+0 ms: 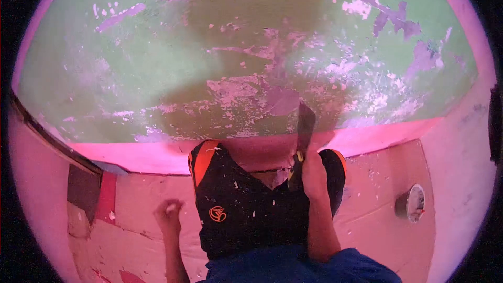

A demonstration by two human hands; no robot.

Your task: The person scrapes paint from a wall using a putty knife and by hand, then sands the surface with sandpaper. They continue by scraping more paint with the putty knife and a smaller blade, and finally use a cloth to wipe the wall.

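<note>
The right hand [314, 175] is clamping its fingers round the scraper [305, 126], whose blade is pointing up past the lower edge of the green wall [141, 68] — whether it is touching, I cannot tell. The left hand [168, 208] is hovering beside the shorts [251, 209], its fingers curling in together. The flake-specked shorts are blocking part of the wall's bottom edge — and a bucket [411, 204] is sitting near the right edge of the floor [377, 230].

The right hand [314, 174] grips a scraper [305, 126], its blade raised near the patchy green wall [146, 57]. The left hand [170, 209] hangs beside the knees, holding nothing visible. A bucket [415, 204] lies on the floor [377, 236].
</note>
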